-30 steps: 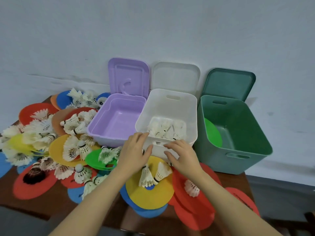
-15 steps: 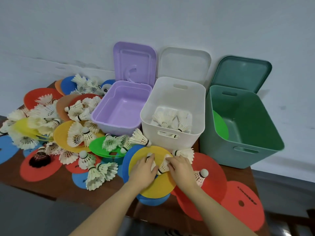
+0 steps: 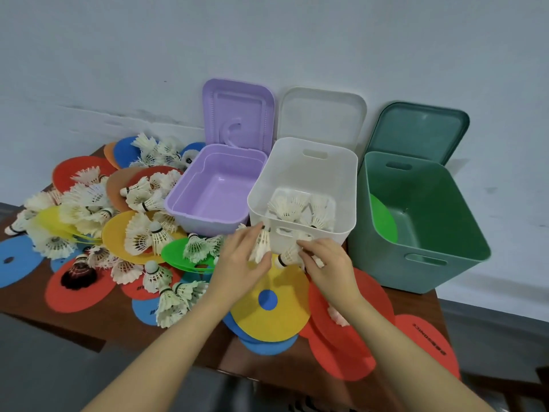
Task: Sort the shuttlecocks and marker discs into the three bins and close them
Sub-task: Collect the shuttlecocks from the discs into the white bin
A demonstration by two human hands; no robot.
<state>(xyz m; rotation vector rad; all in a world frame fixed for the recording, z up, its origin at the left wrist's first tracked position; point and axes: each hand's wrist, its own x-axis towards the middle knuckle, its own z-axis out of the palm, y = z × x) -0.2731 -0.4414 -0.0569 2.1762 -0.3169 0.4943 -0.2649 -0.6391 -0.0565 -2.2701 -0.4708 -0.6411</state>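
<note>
Head view
Left hand: raised just before the white bin's front wall, fingers curled round a white shuttlecock, feathers pointing down.
Right hand: beside the left, also at the white bin's front, pinching a second shuttlecock whose cork points left and down.
White bin: middle of three, lid up against the wall; several shuttlecocks lie on its floor.
Purple bin: left of the white one and touching it, lid upright, nothing seen inside.
Green bin: right of the white one, the tallest, lid tilted back; a green disc leans on its inner left wall.
Yellow disc: under both hands, lying flat over a blue disc, blue showing through its centre hole.
Red discs: right of the yellow one, overlapping, under the right forearm; one more at the table's right edge carries dark lettering.
Loose pile: left half of the table, many white shuttlecocks heaped on red, yellow, orange, blue and green discs.
Dark shuttlecock: single one, on a red disc near the front left.
Table: brown, against a pale wall.
</note>
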